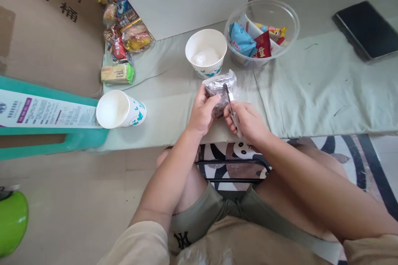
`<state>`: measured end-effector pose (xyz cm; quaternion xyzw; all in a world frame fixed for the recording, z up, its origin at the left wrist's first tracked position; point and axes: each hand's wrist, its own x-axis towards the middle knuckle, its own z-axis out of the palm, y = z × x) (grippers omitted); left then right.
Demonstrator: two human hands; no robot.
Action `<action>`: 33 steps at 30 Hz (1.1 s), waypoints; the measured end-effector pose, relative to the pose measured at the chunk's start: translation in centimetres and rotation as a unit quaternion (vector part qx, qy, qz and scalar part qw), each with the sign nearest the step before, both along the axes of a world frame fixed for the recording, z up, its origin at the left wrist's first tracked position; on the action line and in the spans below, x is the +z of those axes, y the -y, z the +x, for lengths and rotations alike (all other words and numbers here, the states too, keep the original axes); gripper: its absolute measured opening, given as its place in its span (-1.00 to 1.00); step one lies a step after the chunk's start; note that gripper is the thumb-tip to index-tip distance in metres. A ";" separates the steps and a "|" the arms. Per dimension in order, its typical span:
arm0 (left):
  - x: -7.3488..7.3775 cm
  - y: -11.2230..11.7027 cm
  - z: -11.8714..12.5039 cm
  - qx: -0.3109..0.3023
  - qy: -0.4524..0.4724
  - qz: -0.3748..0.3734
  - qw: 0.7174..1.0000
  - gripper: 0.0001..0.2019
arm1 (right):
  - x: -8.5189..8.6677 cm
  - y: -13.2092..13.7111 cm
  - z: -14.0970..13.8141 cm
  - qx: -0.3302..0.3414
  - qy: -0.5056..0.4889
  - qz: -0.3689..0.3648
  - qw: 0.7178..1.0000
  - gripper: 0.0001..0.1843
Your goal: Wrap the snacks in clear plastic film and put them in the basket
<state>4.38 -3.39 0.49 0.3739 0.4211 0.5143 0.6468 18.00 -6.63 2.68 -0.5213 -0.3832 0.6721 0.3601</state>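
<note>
In left hand (203, 112): snack pkt (219, 87)

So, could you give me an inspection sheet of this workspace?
Surface: pale green cloth, creased.
Job's things: clear-wrapped dark packet; slim metal tool against it.
Clutter: upright paper bowl, tipped cup, clear bowl of snacks, snack pile, black tablet.
Grips: left hand shut on packet; right hand shut on tool.
Cables: nothing seen.
Surroundings: cardboard box, green stool, panda mat.
</note>
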 end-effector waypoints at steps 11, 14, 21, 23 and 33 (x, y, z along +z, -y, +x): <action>0.5 -0.2 0.1 0.064 -0.046 0.042 0.996 -0.54 | 0.4 -0.3 1.3 0.068 -0.019 -0.030 0.997 -0.52; 1.7 -0.4 -0.7 0.106 -0.054 0.075 0.990 -0.54 | 0.7 -0.2 1.5 0.113 0.010 -0.050 0.992 -0.59; 2.3 -0.3 -3.1 0.122 -0.060 0.063 0.989 -0.58 | 0.5 -1.0 4.3 0.124 0.246 0.104 0.956 -0.59; 1.5 0.3 -2.5 0.116 -0.058 0.051 0.990 -0.52 | 0.2 -1.5 5.5 0.067 0.374 0.177 0.908 -0.62; -0.3 2.1 -0.1 0.019 -0.375 0.144 0.916 -0.75 | -1.2 -2.2 8.0 -0.043 0.606 0.244 0.756 -0.60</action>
